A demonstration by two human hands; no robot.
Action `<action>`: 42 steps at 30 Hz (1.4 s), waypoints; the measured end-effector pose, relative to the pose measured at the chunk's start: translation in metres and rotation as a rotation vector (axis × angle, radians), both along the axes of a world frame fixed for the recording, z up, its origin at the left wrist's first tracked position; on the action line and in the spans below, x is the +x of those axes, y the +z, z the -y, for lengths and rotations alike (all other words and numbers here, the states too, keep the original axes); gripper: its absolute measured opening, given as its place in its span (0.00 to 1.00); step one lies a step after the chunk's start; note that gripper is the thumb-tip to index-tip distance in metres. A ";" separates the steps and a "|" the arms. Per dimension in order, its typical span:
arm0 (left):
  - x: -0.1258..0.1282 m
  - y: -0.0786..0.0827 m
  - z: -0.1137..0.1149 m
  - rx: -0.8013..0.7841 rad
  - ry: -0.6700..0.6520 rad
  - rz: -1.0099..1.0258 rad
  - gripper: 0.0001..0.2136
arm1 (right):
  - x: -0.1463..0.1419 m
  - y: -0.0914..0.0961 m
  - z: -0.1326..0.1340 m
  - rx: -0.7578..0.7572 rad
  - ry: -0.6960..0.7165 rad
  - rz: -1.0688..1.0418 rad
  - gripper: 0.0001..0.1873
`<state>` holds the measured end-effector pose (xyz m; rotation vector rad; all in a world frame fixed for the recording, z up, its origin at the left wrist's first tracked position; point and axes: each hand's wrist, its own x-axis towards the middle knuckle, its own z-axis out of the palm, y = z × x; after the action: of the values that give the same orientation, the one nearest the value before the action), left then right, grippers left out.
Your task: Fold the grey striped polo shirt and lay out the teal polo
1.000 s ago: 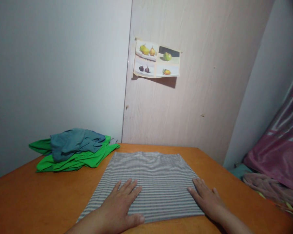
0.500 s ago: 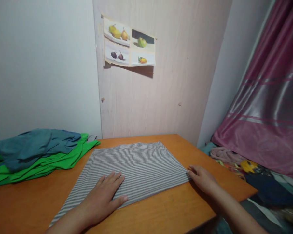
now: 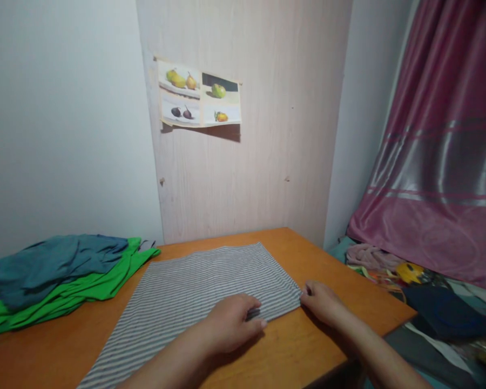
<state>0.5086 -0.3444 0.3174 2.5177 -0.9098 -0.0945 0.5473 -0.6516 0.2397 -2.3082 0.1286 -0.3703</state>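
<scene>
Pinching the near-right corner of the striped cloth (image 3: pixel 194 281), the right hand (image 3: pixel 322 302) has its grip clamped; whether the left hand (image 3: pixel 229 324), curled at the near edge, holds fabric is unclear. The cloth lies on an orange surface (image 3: pixel 291 351), heaped clothes (image 3: pixel 65 262) to its left, fruit pictures (image 3: pixel 200 96) beyond it, a pink curtain (image 3: pixel 433 232) rightward. Its near-left corner is cut off.

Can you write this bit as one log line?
striped cloth: spread on table | left hand: at near edge, grip unclear | right hand: pinching near-right corner
</scene>
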 end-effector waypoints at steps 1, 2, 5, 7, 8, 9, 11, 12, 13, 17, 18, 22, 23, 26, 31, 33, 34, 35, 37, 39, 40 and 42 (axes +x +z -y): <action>0.002 -0.001 0.010 0.003 -0.018 0.015 0.16 | 0.002 0.000 -0.002 0.045 0.008 0.010 0.08; 0.004 -0.002 0.020 0.009 -0.029 0.032 0.16 | 0.004 0.000 -0.004 0.101 0.017 0.020 0.07; 0.011 -0.005 0.047 0.032 0.012 0.084 0.19 | 0.008 0.003 -0.012 0.293 0.057 0.054 0.07; 0.014 -0.006 0.063 0.061 0.090 0.103 0.22 | 0.009 0.008 -0.020 0.406 0.096 0.084 0.07; 0.015 -0.006 0.070 0.076 0.131 0.113 0.24 | 0.008 0.011 -0.024 0.454 0.117 0.100 0.07; 0.016 -0.006 0.075 0.089 0.168 0.125 0.26 | 0.008 0.014 -0.029 0.497 0.138 0.114 0.07; 0.016 -0.004 0.085 0.106 0.214 0.166 0.29 | 0.006 0.020 -0.038 0.572 0.177 0.136 0.08; 0.016 -0.003 0.088 0.113 0.222 0.186 0.29 | 0.006 0.022 -0.043 0.605 0.192 0.145 0.08; 0.016 -0.001 0.091 0.118 0.226 0.202 0.29 | 0.005 0.024 -0.047 0.635 0.205 0.154 0.08; 0.015 0.003 0.097 0.133 0.267 0.191 0.21 | 0.002 0.029 -0.064 0.731 0.235 0.186 0.08; 0.016 0.003 0.098 0.134 0.286 0.184 0.19 | 0.001 0.030 -0.068 0.752 0.240 0.192 0.09; 0.021 0.001 0.096 0.069 0.326 0.107 0.15 | -0.004 0.035 -0.078 0.826 0.242 0.204 0.10; 0.023 0.001 0.095 0.046 0.328 0.084 0.15 | -0.005 0.035 -0.080 0.842 0.241 0.202 0.11; 0.031 0.002 0.090 -0.020 0.354 0.030 0.13 | -0.008 0.034 -0.084 0.912 0.238 0.194 0.13; 0.056 0.009 0.079 -0.235 0.383 -0.134 0.10 | -0.022 0.023 -0.102 1.144 0.190 0.110 0.16; 0.066 0.014 0.076 -0.336 0.384 -0.236 0.11 | -0.034 0.020 -0.117 1.171 0.269 0.054 0.17; 0.071 0.017 0.075 -0.386 0.387 -0.285 0.11 | -0.040 0.019 -0.126 1.179 0.341 0.031 0.17; 0.074 0.021 0.073 -0.437 0.389 -0.328 0.11 | -0.046 0.019 -0.136 1.187 0.415 0.014 0.19; 0.080 0.029 0.070 -0.538 0.395 -0.398 0.11 | -0.056 0.021 -0.158 1.190 0.529 -0.003 0.23; 0.083 0.040 0.067 -0.634 0.402 -0.451 0.10 | -0.062 0.025 -0.179 1.203 0.578 -0.024 0.27; 0.084 0.045 0.066 -0.679 0.406 -0.472 0.09 | -0.063 0.027 -0.189 1.220 0.590 -0.039 0.28; 0.085 0.054 0.065 -0.758 0.417 -0.510 0.08 | -0.065 0.031 -0.208 1.264 0.614 -0.061 0.28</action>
<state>0.5941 -0.4099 0.3718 1.7847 -0.1460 -0.2015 0.4826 -0.4435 0.2704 -1.0151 -0.2557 0.1124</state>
